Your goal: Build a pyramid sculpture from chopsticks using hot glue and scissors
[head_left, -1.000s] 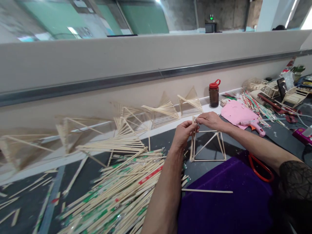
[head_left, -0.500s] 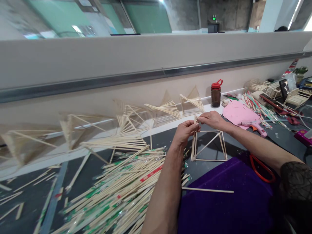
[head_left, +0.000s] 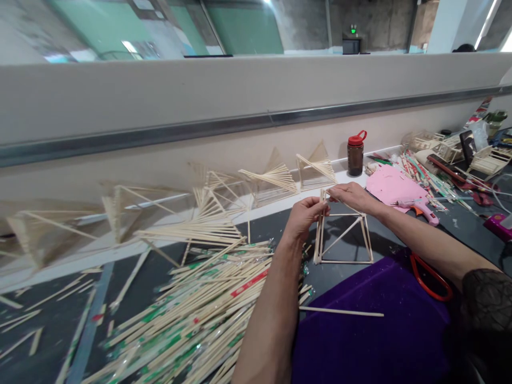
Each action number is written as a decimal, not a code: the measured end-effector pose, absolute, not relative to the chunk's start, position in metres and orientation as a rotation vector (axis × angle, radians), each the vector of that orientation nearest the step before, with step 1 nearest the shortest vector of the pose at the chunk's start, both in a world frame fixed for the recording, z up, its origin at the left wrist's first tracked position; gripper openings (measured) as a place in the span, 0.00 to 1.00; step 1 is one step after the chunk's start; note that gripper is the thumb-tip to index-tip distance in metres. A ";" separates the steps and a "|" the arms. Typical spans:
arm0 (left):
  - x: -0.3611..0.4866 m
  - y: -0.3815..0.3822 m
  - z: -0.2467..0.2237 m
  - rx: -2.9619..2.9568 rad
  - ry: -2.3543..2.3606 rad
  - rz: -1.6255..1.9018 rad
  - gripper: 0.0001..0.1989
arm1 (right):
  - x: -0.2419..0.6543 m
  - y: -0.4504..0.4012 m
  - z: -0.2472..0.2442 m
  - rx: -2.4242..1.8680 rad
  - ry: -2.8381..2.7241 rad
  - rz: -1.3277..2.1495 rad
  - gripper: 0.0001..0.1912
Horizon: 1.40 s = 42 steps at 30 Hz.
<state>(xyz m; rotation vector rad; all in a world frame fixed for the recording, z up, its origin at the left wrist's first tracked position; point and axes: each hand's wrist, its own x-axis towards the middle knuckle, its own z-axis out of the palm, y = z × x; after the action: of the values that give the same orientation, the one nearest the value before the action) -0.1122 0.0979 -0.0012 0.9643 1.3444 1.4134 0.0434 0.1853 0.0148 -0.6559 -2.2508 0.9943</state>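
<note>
Here, right of centre, our left fingers [head_left: 322, 207] pinched the stick frame [head_left: 343, 262]; our right fingers [head_left: 333, 193] touched its top, grip unclear.

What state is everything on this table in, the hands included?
Left hand: pinching the stick frame's top
Right hand: fingers at the frame's top, grip unclear
Stick frame: standing
Bottle: upright, lid on
Glue gun: lying partly on the pink sheet
Stick pile: loose, partly wrapped
Single stick: bare, lying across the purple cloth

Both hands [head_left: 330, 205] at stick frame [head_left: 344, 262]
</note>
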 end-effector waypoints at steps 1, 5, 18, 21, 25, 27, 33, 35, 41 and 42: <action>-0.112 0.098 -0.001 0.961 1.346 1.414 0.20 | 0.044 0.186 0.014 -0.621 -2.231 1.009 0.21; -0.111 0.098 0.000 0.953 1.352 1.416 0.20 | 0.041 0.188 0.010 -0.579 -2.193 1.073 0.16; -0.112 0.099 -0.002 0.967 1.333 1.431 0.16 | 0.035 0.189 0.009 -0.595 -2.183 1.023 0.15; -0.111 0.099 -0.002 0.968 1.327 1.432 0.16 | 0.035 0.190 0.008 -0.573 -2.174 1.049 0.16; -0.111 0.098 -0.003 0.973 1.337 1.434 0.17 | 0.034 0.191 0.007 -0.581 -2.168 1.056 0.16; -0.112 0.098 -0.003 0.982 1.341 1.436 0.17 | 0.034 0.191 0.007 -0.601 -2.168 1.054 0.17; -0.112 0.098 -0.004 0.982 1.341 1.433 0.18 | 0.033 0.190 0.008 -0.629 -2.155 1.057 0.17; -0.112 0.098 -0.003 0.982 1.347 1.432 0.18 | 0.033 0.189 0.009 -0.631 -2.156 1.062 0.16; -0.110 0.098 -0.002 0.985 1.347 1.442 0.18 | 0.034 0.187 0.012 -0.662 -2.133 1.072 0.15; -0.110 0.098 -0.002 0.986 1.344 1.441 0.18 | 0.034 0.187 0.012 -0.663 -2.132 1.073 0.15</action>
<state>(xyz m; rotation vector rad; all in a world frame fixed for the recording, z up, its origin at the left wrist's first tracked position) -0.1100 0.0980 -0.0017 0.9862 1.3444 1.4410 0.0338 0.1872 0.0125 -0.6628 -2.1319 1.0731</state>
